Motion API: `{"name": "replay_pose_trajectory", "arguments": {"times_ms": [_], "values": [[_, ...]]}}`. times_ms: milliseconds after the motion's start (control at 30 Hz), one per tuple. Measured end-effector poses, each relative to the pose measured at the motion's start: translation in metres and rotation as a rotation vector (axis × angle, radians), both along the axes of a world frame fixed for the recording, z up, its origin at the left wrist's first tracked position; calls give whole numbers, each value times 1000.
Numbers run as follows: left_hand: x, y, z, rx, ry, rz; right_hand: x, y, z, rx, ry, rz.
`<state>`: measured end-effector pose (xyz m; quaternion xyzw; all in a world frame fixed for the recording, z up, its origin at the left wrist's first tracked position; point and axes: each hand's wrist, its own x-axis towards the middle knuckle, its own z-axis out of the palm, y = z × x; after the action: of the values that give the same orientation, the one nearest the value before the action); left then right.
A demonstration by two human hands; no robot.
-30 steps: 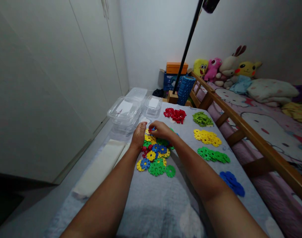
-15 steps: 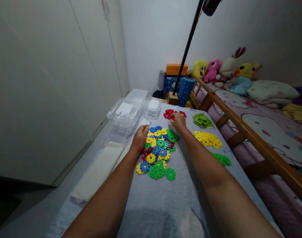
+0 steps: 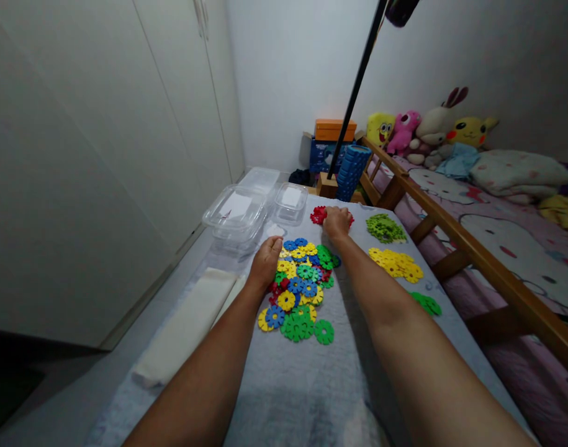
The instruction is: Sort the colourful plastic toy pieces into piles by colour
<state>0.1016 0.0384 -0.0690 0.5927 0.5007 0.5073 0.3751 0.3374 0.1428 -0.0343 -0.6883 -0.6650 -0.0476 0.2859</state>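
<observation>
My left hand (image 3: 266, 259) rests on its edge against the left side of a mixed pile of flower-shaped plastic discs (image 3: 297, 285) in blue, yellow, green and red. Its fingers look stretched out, with no piece visible in them. At the far end of the table, my right hand (image 3: 338, 222) lies over red flower-shaped discs (image 3: 318, 215) and covers the middle of that pile. Its fingers reach forward and down onto the pieces; the fingertips are partly hidden. Sorted by colour along the right side are light-green discs (image 3: 385, 228), yellow discs (image 3: 395, 264) and dark-green discs (image 3: 426, 303).
Clear plastic boxes (image 3: 234, 214) with lids stand at the back left, near a smaller clear box (image 3: 290, 200). A folded cream cloth (image 3: 188, 326) lies along the left edge. A wooden bed rail (image 3: 444, 208) borders the right; a black pole (image 3: 358, 87) rises behind.
My right hand has flattened down over the red discs from a pinched pose, covering more of the pile. My left hand stays beside the mixed pile. The view has shifted slightly.
</observation>
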Motion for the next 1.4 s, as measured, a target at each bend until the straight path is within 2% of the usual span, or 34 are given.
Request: {"name": "replay_pose_trajectory", "arguments": {"times_ms": [100, 300, 467, 733, 1033, 1200, 1300, 1400], "values": [[0, 0, 1, -12, -1, -1, -10, -11, 4, -38, 27, 9], [1, -2, 6, 1, 56, -28, -43, -45, 4, -321, -55, 249], [2, -2, 4, 8, 125, -53, -56, -69, -3, -479, -152, 313], [5, -4, 4, 27, 420, -131, -59, -95, -5, -406, -79, 446], [1, -2, 0, 88, 408, -194, -65, -124, 7, -276, 101, 461], [1, -1, 1, 87, 436, -195, -36, -148, 32, -181, 208, 397], [1, -1, 2, 70, 434, -208, 3, -171, 45, -194, 351, 376], [0, -1, 1, 69, 416, -219, 50, -200, 48, -185, 457, 247]]}}
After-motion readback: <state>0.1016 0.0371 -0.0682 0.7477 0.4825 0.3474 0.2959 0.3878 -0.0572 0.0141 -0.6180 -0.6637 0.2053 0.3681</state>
